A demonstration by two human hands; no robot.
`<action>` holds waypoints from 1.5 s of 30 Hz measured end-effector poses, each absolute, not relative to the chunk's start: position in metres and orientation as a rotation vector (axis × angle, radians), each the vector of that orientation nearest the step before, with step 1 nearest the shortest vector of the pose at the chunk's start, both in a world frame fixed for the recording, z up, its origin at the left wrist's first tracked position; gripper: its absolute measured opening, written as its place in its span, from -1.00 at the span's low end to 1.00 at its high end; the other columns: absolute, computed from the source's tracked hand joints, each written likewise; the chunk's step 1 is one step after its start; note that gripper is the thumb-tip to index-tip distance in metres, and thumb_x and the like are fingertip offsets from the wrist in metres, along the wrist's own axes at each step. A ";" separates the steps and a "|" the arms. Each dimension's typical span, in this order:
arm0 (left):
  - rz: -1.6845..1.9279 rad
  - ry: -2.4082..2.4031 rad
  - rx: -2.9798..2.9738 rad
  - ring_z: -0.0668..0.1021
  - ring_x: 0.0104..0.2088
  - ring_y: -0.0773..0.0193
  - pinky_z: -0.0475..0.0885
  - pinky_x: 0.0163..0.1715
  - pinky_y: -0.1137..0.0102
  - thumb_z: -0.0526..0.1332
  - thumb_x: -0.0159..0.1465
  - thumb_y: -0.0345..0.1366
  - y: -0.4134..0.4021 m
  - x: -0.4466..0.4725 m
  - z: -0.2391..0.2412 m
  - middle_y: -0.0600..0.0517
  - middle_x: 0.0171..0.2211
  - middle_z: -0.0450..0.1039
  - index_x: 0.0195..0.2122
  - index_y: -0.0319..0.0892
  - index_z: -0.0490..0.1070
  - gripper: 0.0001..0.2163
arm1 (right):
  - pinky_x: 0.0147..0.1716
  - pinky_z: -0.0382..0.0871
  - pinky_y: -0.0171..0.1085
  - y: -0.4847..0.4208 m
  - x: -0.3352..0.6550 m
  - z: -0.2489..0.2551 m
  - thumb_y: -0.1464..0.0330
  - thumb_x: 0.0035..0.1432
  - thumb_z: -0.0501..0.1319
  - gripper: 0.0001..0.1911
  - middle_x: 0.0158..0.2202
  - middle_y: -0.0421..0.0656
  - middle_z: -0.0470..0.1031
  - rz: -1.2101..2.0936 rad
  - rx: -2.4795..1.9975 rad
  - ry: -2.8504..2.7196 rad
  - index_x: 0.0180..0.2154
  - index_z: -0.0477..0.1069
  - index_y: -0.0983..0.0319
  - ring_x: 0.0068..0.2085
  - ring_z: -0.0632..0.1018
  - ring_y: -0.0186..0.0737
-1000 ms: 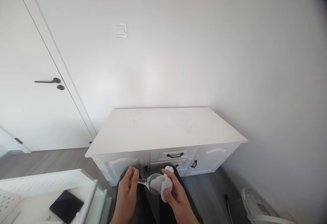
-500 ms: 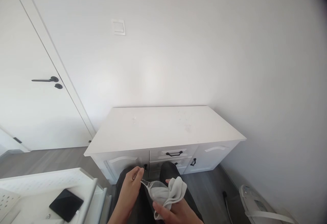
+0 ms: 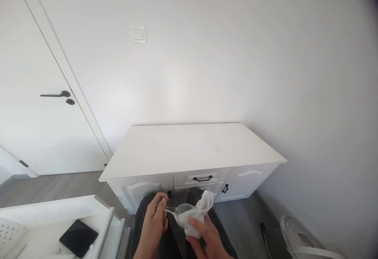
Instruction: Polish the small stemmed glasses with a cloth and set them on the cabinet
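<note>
A clear wine glass (image 3: 180, 209) lies on its side above my lap, its bowl toward the right. My left hand (image 3: 158, 211) is closed around the foot end of its stem. A white cloth (image 3: 203, 204) is bunched at the bowl, partly inside it and partly sticking out past the rim. My right hand (image 3: 203, 231) grips this cloth against the glass, with the thumb over the bowl. The rim is mostly hidden by cloth and fingers.
A white cabinet (image 3: 183, 148) with dark handles stands against the wall ahead. At lower left, a white cart (image 3: 103, 215) holds a black tablet-like object (image 3: 78, 238). A white appliance (image 3: 301, 237) sits on the floor at lower right. A door (image 3: 44, 133) is at left.
My right hand has turned around the bowl, its thumb now over the cloth. The cloth has shifted slightly left and stands higher. My left hand keeps hold of the stem end.
</note>
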State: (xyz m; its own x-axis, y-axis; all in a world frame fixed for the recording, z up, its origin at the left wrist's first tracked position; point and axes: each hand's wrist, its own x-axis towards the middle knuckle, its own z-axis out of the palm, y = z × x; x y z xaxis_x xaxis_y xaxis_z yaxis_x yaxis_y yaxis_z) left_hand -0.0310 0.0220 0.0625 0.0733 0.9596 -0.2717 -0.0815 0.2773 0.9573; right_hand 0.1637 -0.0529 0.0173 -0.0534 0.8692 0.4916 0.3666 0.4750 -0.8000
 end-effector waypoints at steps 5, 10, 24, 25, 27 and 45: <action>1.007 1.286 1.240 0.19 -0.61 0.38 0.12 -0.64 0.49 0.17 0.34 0.09 0.024 -0.035 0.066 0.21 -0.55 0.17 -0.33 -0.09 0.35 -0.66 | 0.10 0.54 0.03 -0.058 0.174 0.004 0.41 0.36 0.23 -0.41 0.18 -0.04 0.60 0.431 -0.950 -1.979 0.34 0.33 -0.08 0.12 0.63 0.13; 1.135 1.208 1.664 0.52 -0.19 0.12 0.45 -0.17 0.31 0.12 0.45 -0.11 0.022 -0.044 0.077 -0.05 -0.14 0.48 -0.06 -0.08 0.46 -0.78 | -0.02 0.58 -0.04 -0.049 0.156 0.004 0.12 0.34 0.27 -0.55 -0.02 0.01 0.65 0.849 -1.197 -1.249 0.21 0.46 0.02 -0.04 0.66 0.11; 1.050 1.267 1.399 0.31 -0.56 0.32 0.17 -0.54 0.44 0.17 0.29 -0.27 0.037 -0.034 0.065 0.17 -0.52 0.28 -0.39 -0.10 0.33 -0.89 | 0.17 0.42 0.15 -0.043 0.174 0.005 0.32 0.25 0.35 -0.63 0.03 -0.05 0.67 0.534 -1.055 -1.649 0.09 0.57 -0.05 0.04 0.64 0.18; 1.058 1.290 1.515 0.38 -0.51 0.28 0.23 -0.48 0.42 0.15 0.31 -0.29 0.037 -0.035 0.069 0.13 -0.50 0.34 -0.39 -0.10 0.34 -0.88 | 0.08 0.49 0.08 -0.041 0.174 0.009 0.29 0.27 0.35 -0.63 -0.01 -0.03 0.67 0.602 -1.093 -1.500 0.11 0.54 -0.01 -0.01 0.66 0.15; 1.015 1.272 1.785 0.48 -0.40 0.20 0.33 -0.35 0.38 0.11 0.38 -0.30 0.032 -0.036 0.078 0.06 -0.42 0.44 -0.35 -0.10 0.39 -0.85 | -0.16 0.55 -0.10 -0.036 0.172 0.022 0.18 0.28 0.35 -0.56 -0.18 -0.06 0.67 0.826 -1.137 -1.127 0.16 0.44 0.06 -0.19 0.66 0.03; 1.142 1.237 1.456 0.45 -0.44 0.22 0.30 -0.41 0.43 0.27 0.33 0.08 0.003 -0.012 0.066 0.04 -0.49 0.49 -0.32 -0.16 0.57 -0.63 | -0.09 0.45 -0.15 -0.017 0.168 0.078 0.14 0.26 0.38 -0.82 -0.21 -0.18 0.54 1.294 -0.646 -0.458 -0.16 0.54 0.05 -0.15 0.50 -0.11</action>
State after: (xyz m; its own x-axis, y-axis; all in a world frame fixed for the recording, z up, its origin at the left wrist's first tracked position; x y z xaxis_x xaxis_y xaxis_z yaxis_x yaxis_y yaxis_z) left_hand -0.0118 0.0029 0.0656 0.0799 0.9918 0.0995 0.1781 -0.1124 0.9776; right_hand 0.1685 -0.0169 0.0777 0.2250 0.9734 -0.0422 -0.7303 0.1399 -0.6686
